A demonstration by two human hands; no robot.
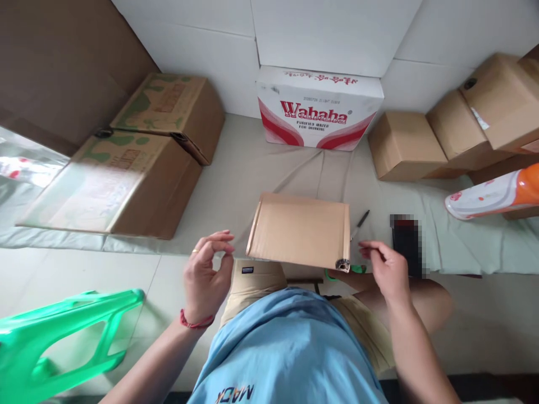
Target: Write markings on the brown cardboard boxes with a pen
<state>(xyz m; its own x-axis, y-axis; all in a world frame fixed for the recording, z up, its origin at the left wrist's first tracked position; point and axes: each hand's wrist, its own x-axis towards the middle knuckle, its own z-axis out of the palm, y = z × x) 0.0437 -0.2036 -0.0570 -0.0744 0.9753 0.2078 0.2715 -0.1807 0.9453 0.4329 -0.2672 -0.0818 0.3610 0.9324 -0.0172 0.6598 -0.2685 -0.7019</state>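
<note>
A flat brown cardboard box lies at the near edge of the cloth-covered surface. Black tape or a torn patch marks its near right corner. To its left, apart from it, is my left hand, thumb and fingers curled together in a ring with nothing visible in them. My right hand hovers to the right of the box, fingers bent and close together, holding nothing that I can see. A black pen lies between the box and that hand. Just beyond my right hand is a dark, pixelated object.
A white and red Wahaha water carton stands against the wall. Brown cartons sit left and right. An orange and white cylinder lies at the right. A green plastic stool is on the floor at left.
</note>
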